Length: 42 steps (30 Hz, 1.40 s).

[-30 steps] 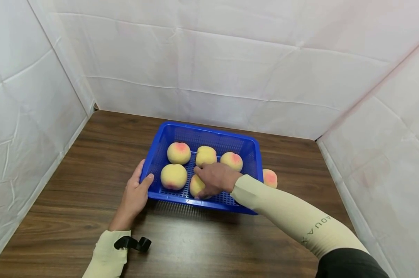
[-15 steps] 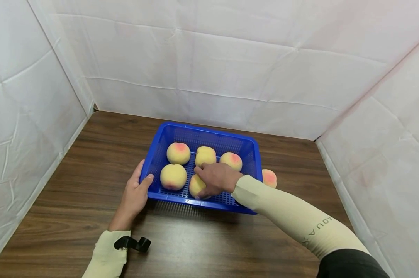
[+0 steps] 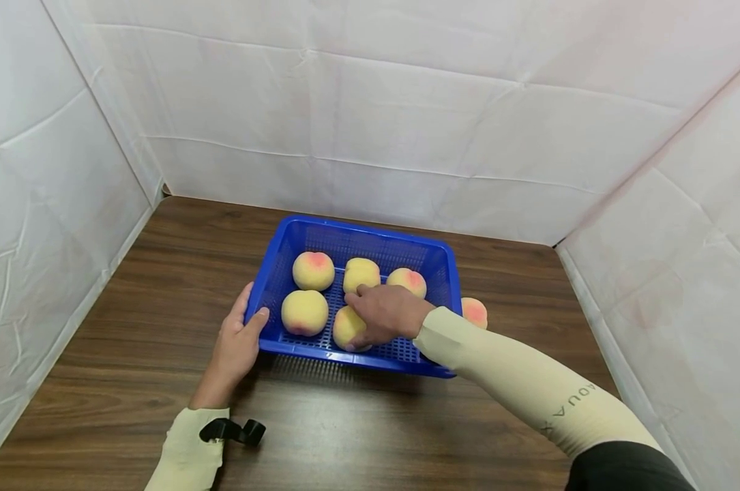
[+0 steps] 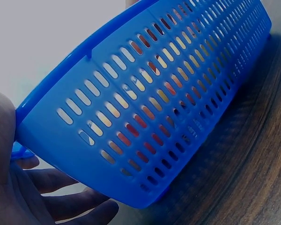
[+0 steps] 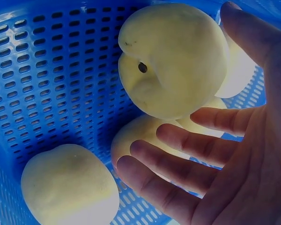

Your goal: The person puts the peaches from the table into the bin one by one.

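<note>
A blue plastic basket [image 3: 360,356] with slotted walls holds several yellow peaches with pink blush. My left hand [image 3: 237,344] grips its left end, thumb over the rim and fingers outside. In the left wrist view those fingers [image 4: 70,204] lie against the basket wall [image 4: 75,154]. My right hand [image 3: 387,315] reaches into the basket over the front middle peach [image 3: 347,327]. In the right wrist view its fingers [image 5: 178,164] are spread and fairly straight; thumb and index finger stand on either side of a peach [image 5: 178,61], with a gap before the palm.
One more peach [image 3: 474,311] lies outside the basket, by its right end. The basket stands on a brown wooden table [image 3: 320,423]. White sheeting [image 3: 382,116] encloses the table at the back and both sides. A black strap [image 3: 234,431] sits on the left wrist.
My right hand has shifted slightly right off the front middle peach, so more of that peach shows. My left hand and the basket stay put.
</note>
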### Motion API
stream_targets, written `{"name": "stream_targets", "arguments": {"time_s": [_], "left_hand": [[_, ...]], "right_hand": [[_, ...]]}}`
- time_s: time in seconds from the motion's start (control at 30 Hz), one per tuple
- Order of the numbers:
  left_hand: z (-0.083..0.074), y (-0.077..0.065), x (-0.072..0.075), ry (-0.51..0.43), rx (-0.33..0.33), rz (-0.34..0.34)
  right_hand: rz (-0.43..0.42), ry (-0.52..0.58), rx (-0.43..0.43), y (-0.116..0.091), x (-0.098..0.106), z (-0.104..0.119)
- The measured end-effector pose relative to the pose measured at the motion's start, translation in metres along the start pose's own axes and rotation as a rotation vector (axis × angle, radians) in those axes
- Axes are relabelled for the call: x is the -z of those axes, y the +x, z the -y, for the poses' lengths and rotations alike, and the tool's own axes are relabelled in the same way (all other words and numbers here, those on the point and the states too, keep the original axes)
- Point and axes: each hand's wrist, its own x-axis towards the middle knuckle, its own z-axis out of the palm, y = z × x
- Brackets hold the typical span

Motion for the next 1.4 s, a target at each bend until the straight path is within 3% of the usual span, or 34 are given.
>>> {"name": "stream_targets", "arguments": {"time_s": [0.2,0.4,0.5,0.73,1.1,1.4], "left_hand": [[-0.022,-0.008,0.001,-0.014,0.015,0.010],[0.003,0.001,0.000,-0.009,0.002,0.003],[0.006,0.002,0.000,-0.004,-0.003,-0.001],[0.005,0.001,0.002,-0.001,-0.009,-0.010],[0.005,0.001,0.003,0.014,-0.004,-0.020],[0.003,0.001,0.001,0.019,0.008,-0.007]], "right_hand": [[-0.003,-0.013,-0.004,-0.004,0.004,-0.002],[-0.037,-0.024,-0.012,-0.012,0.010,-0.008],[-0.068,-0.043,-0.004,-0.017,0.012,-0.013],[-0.119,-0.091,-0.009,-0.026,0.013,-0.024],[-0.153,0.020,-0.074,-0.042,0.023,-0.050],[-0.240,0.060,-0.122,-0.070,0.018,-0.090]]}}
